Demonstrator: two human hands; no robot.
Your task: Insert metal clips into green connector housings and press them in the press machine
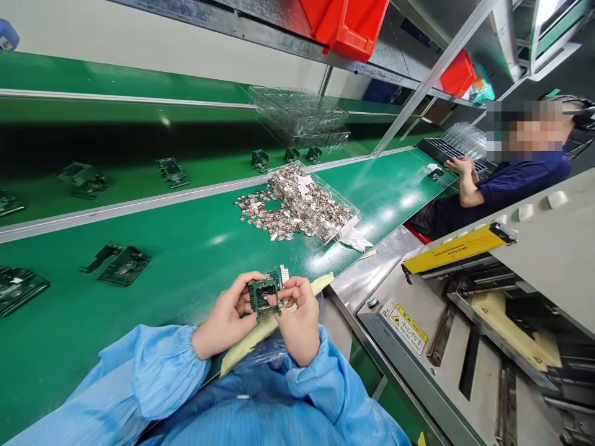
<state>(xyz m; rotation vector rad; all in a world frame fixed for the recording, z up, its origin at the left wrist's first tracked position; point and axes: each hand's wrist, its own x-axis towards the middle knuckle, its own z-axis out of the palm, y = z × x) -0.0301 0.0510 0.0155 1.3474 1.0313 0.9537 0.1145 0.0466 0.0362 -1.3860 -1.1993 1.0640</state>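
Between both hands, close to the table's near edge, is a green circuit board assembly (266, 286) with an open frame shape. The fingers of my left hand (227, 319) are closed around its left side. My right hand (300, 322) grips its right side, thumb and fingers bent against it. A small pale ribbed piece (284, 272) sticks up at the assembly's upper right; whether it is attached or pinched by my right fingers I cannot tell. Beyond the hands, a clear plastic tray (356, 218) tilts under a heap of small silvery metal pieces (302, 204), many spilled onto the green tabletop.
More board assemblies lie on the table at left (121, 265) and on the conveyor belt (204, 162) behind. Clear trays (297, 114) are stacked at the back. A yellow strip (251, 344) runs along the near edge. At right stand a machine (446, 297) and a seated co-worker (511, 186).
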